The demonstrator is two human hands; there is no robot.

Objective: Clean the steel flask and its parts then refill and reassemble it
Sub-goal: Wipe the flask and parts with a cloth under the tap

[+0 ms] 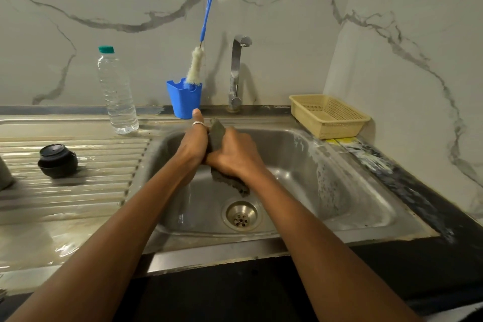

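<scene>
place: home kitchen | cues: steel sink (287,144), tap (236,70), marble-look wall (130,8), bottle brush (194,68)

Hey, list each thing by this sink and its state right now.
Dark grey scrub pad: held over the steel sink.
Left grip: curled round pad.
Right grip: curled round pad.
Clear plastic bottle with green cap: upright, capped.
Black flask lid: off, on the drainboard.
White bottle brush with blue handle: standing in blue holder.
Chrome tap: no stream visible.
</scene>
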